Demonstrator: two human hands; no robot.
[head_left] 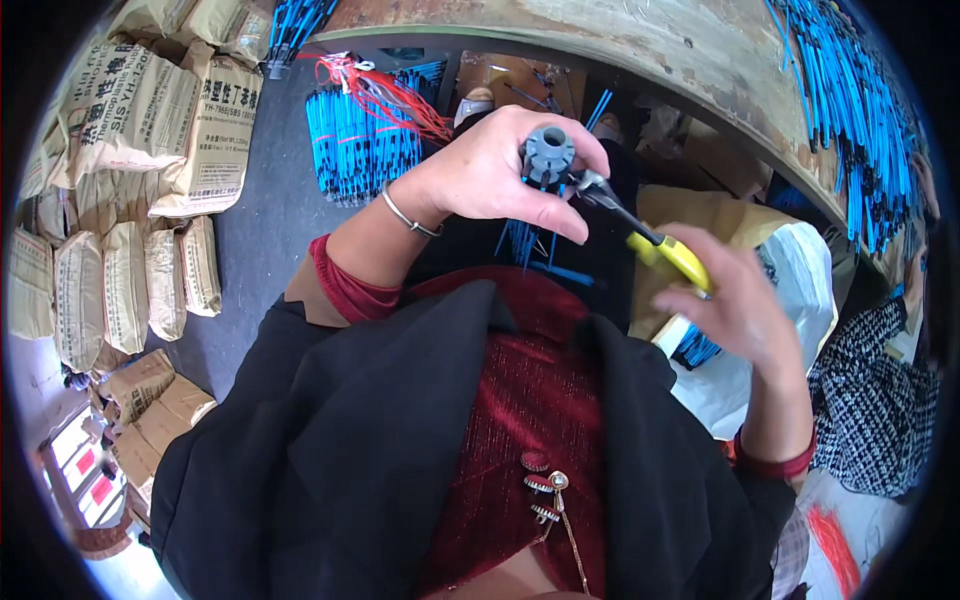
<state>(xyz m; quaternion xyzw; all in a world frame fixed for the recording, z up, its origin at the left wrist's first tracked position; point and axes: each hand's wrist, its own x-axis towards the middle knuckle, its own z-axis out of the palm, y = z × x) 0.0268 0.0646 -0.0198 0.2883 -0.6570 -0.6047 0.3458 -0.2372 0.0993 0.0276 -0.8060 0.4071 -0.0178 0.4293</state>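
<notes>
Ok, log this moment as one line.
left hand: holding grey ribbed part | right hand: gripping yellow-handled tool | metal tip: beside that part | nearby: blue rod bundles

Head-worn fisheye view, facing steeply downward at close range — torso (535,410) lower centre, left hand (490,165) upper centre, right hand (735,300) centre right.

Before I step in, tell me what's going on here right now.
A person's left hand holds up a grey toothed part, with blue sticks below it. The right hand grips a yellow-handled tool, its tip close beside that part; whether they touch is hard to tell. More blue bundles stand on the floor at the left, and a pile of blue sticks hangs over the bench edge at the right.
</notes>
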